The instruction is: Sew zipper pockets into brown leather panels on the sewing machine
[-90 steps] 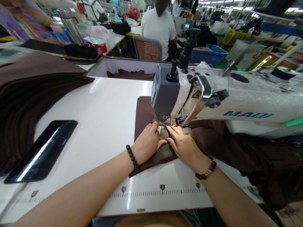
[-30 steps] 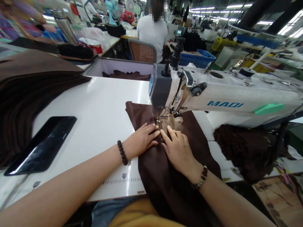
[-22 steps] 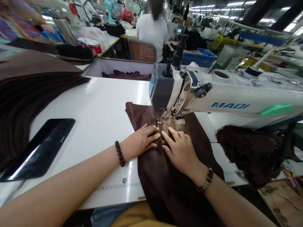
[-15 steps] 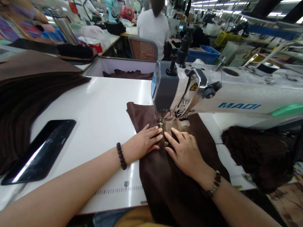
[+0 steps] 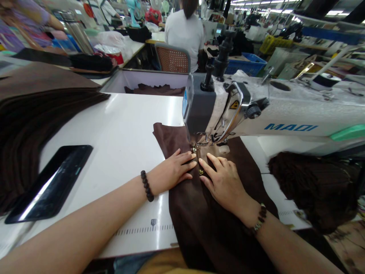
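Step in hand, as I judge it: guiding a brown piece (image 5: 188,201) under the head of the sewing machine (image 5: 291,114), along a narrow strip (image 5: 198,158) that I take for a zip. Whether the needle is running, I cannot tell.

Position of work: the brown piece lies on the white table (image 5: 128,129), its far left corner beyond the machine head, its near end hanging over the table edge towards my lap. A brass-coloured fitting (image 5: 201,172), probably the zip pull, sits on the strip between my hands.

Hands: left hand (image 5: 178,169) palm down, fingers extended, fingertips on the work just left of the strip; it grips nothing. Right hand (image 5: 224,180) also laid flat, fingers spread, index fingertip beside the strip, just above the fitting. Both seem to press rather than pinch.

Next move, my estimate: a straight feed away from me, both palms giving light, even pressure so the strip stays in line with the metal foot (image 5: 194,148). Points to watch: the fitting could foul the foot if it gets close, and the hanging end could drag the line askew.

Nearby: stacked brown pieces (image 5: 23,129) at left, phone (image 5: 51,182) in front of them, dark brown heap (image 5: 310,186) at right.
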The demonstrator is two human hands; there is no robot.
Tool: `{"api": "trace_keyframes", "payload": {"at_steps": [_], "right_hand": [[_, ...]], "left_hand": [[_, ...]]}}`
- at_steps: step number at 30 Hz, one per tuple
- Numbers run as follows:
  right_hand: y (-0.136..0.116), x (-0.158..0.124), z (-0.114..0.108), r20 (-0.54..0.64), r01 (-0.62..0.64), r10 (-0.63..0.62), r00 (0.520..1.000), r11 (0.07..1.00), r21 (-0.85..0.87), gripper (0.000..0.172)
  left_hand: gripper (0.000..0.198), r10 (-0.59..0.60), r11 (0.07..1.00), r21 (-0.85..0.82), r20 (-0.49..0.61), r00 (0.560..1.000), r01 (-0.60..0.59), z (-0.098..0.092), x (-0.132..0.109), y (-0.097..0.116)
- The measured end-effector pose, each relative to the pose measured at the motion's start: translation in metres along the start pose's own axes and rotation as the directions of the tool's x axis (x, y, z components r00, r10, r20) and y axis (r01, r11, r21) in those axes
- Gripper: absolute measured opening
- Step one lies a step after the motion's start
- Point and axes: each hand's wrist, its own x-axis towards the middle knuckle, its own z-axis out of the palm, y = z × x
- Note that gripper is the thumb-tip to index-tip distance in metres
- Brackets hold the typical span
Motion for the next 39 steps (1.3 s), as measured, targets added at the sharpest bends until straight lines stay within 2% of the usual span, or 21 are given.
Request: {"api": "trace_keyframes", "payload": {"at_steps": [3, 5, 7, 9, 12, 14, 17, 20, 24, 27, 29, 31, 34, 36, 38, 39], "right_hand": [[0.011, -0.003, 0.002, -0.028, 0.096, -0.094, 0.995, 0.992, 0.084, 0.034], [0.021, -0.009, 0.003, -0.033, 0.155, -0.152, 0.988, 0.979, 0.131, 0.033], [0.028, -0.017, 0.002, -0.033, 0.143, -0.139, 0.990, 0.979, 0.144, 0.034], [0.030, -0.029, -0.003, -0.033, 0.083, -0.078, 0.996, 0.983, 0.165, 0.035], [0.019, -0.053, -0.017, 0.022, 0.053, -0.063, 0.998, 0.952, 0.302, 0.041], [0.007, -0.072, -0.028, 0.115, 0.102, -0.162, 0.980, 0.906, 0.411, 0.047], [-0.007, -0.097, -0.038, 0.234, 0.156, -0.300, 0.925, 0.861, 0.485, 0.058], [-0.009, -0.115, -0.040, 0.266, 0.153, -0.328, 0.907, 0.842, 0.517, 0.066], [-0.002, -0.126, -0.042, 0.238, 0.153, -0.341, 0.909, 0.806, 0.572, 0.081], [-0.002, -0.129, -0.047, 0.241, 0.188, -0.382, 0.892, 0.799, 0.571, 0.107], [-0.007, -0.129, -0.048, 0.238, 0.198, -0.384, 0.892, 0.806, 0.558, 0.114], [-0.014, -0.127, -0.046, 0.197, 0.127, -0.281, 0.939, 0.819, 0.560, 0.101], [-0.024, -0.125, -0.036, 0.107, -0.012, -0.064, 0.992, 0.808, 0.589, 0.057], [-0.025, -0.124, -0.031, 0.090, -0.077, 0.025, 0.996, 0.764, 0.640, 0.042], [-0.024, -0.126, -0.029, 0.098, -0.144, 0.106, 0.990, 0.676, 0.723, 0.039], [-0.022, -0.128, -0.029, 0.106, -0.177, 0.150, 0.983, 0.621, 0.764, 0.038]], "left_hand": [[0.030, -0.020, 0.998, -0.053, 0.044, 0.999, 0.023, -0.013, -0.008, 0.011], [0.032, 0.024, 0.991, -0.135, 0.095, 0.995, -0.011, -0.027, -0.022, 0.027], [0.048, 0.114, 0.976, -0.203, 0.137, 0.984, -0.084, -0.039, -0.040, 0.049], [0.063, 0.171, 0.976, -0.163, 0.140, 0.975, -0.147, -0.042, -0.057, 0.070], [0.059, 0.138, 0.987, 0.065, 0.099, 0.985, -0.145, -0.030, -0.076, 0.096], [0.056, 0.095, 0.975, 0.196, 0.047, 0.994, -0.102, -0.017, -0.081, 0.107], [0.053, 0.095, 0.958, 0.275, -0.031, 0.995, -0.083, -0.002, -0.080, 0.117], [0.049, 0.106, 0.957, 0.280, -0.102, 0.989, -0.074, 0.004, -0.078, 0.121], [0.042, 0.171, 0.978, 0.154, -0.185, 0.968, -0.143, -0.002, -0.076, 0.120], [0.038, 0.194, 0.975, -0.063, -0.227, 0.954, -0.213, -0.022, -0.069, 0.117], [0.032, 0.147, 0.947, -0.237, -0.283, 0.948, -0.217, -0.040, -0.056, 0.119], [0.024, 0.039, 0.917, -0.368, -0.304, 0.952, -0.155, -0.058, -0.040, 0.123], [0.023, -0.062, 0.917, -0.391, -0.348, 0.936, -0.085, -0.077, -0.018, 0.129], [0.017, -0.129, 0.941, -0.335, -0.464, 0.876, -0.039, -0.081, -0.014, 0.129], [0.017, -0.175, 0.965, -0.263, -0.585, 0.792, 0.019, -0.075, -0.021, 0.126], [0.017, -0.174, 0.974, -0.225, -0.614, 0.770, 0.041, -0.069, -0.026, 0.124]]}}
